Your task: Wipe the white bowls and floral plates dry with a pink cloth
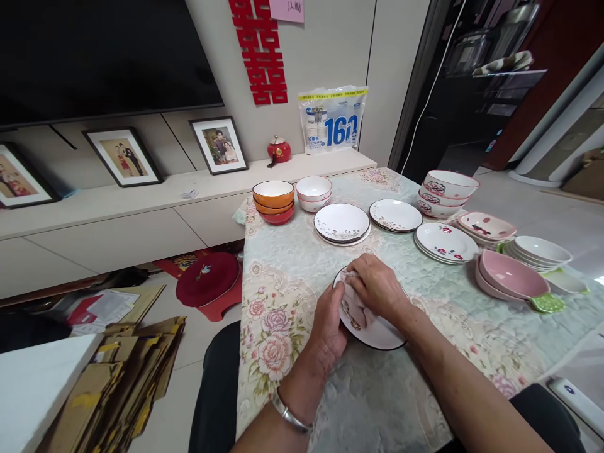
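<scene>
The sorting looks well along: orange bowls (274, 196) and white bowls (314, 190) stand stacked at far left, two plate stacks (342, 221) beside them, with big bowls (448, 189), flowered plates (446, 244) and pink dishes (509, 275) to the right. One plate (365, 327) remains in hand at the table's near side, apart from the stacks. The left hand (329, 319) grips its left rim; the right hand's (377, 283) fingers curl over its far part, perhaps on a cloth; I cannot tell.
</scene>
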### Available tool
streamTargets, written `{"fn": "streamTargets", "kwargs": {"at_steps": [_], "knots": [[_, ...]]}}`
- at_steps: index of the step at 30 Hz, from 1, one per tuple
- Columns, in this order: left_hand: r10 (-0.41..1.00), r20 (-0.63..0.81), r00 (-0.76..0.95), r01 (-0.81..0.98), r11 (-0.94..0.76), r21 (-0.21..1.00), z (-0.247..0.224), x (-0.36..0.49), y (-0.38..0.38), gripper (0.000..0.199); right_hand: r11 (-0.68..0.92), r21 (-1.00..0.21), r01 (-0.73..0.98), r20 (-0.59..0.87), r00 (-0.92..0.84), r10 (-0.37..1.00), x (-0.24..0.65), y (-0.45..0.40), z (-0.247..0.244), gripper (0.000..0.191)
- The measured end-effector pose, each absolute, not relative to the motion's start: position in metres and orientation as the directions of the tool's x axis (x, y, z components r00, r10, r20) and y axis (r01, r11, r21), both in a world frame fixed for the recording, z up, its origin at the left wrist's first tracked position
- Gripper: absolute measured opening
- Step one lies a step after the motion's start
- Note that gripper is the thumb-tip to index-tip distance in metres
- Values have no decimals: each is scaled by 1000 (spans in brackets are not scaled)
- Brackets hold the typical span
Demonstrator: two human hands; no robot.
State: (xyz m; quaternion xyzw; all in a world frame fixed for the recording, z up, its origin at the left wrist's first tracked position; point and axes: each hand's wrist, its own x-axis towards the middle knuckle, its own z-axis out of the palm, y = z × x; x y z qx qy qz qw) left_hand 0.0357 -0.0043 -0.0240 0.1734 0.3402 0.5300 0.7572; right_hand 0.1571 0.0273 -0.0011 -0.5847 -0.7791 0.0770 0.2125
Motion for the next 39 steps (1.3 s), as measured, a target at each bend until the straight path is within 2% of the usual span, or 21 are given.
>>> {"fn": "streamTargets", "kwargs": {"at_steps": [4, 7, 10, 12, 14, 16, 19, 23, 26, 31, 33, 35, 39], "knots": [[879, -432, 202, -745, 424, 515, -28, 35, -1, 32, 526, -570, 631, 238, -486, 841, 157, 25, 5, 20], [870, -438, 225, -747, 442, 496, -29, 35, 1, 39, 534, -633, 561, 196, -551, 811, 168, 29, 4, 17], [879, -413, 237, -734, 441, 517, -28, 37, 1, 45, 403, -597, 694, 170, -381, 909, 177, 35, -3, 15], [878, -430, 210, -719, 437, 540, -26, 39, 0, 44, 279, -531, 800, 196, -204, 959, 177, 37, -8, 15], [875, -454, 165, -707, 426, 564, -24, 41, -1, 40, 228, -480, 847, 249, -118, 961, 172, 35, -11, 17], [875, -467, 126, -704, 410, 580, -24, 42, -1, 37, 304, -482, 822, 283, -183, 941, 165, 32, -11, 19], [894, -428, 129, -725, 380, 574, -25, 41, -1, 35, 481, -556, 678, 284, -388, 877, 160, 28, -6, 22], [904, -408, 128, -752, 357, 554, -27, 40, -1, 34, 533, -644, 548, 250, -509, 824, 168, 26, -1, 19], [912, -401, 83, -758, 319, 569, -26, 42, -1, 33, 497, -608, 619, 256, -439, 861, 175, 27, -6, 18], [891, -453, 41, -781, 311, 541, -22, 45, 4, 30, 331, -488, 808, 390, -137, 910, 171, 33, -23, 20], [886, -460, 49, -788, 318, 528, -22, 46, 6, 29, 296, -463, 835, 429, -81, 900, 165, 35, -26, 20], [889, -455, 47, -786, 314, 533, -23, 45, 7, 29, 349, -464, 814, 448, -124, 885, 158, 35, -25, 21], [901, -434, 25, -785, 286, 549, -25, 43, 6, 28, 537, -533, 653, 431, -336, 837, 150, 27, -16, 27]]}}
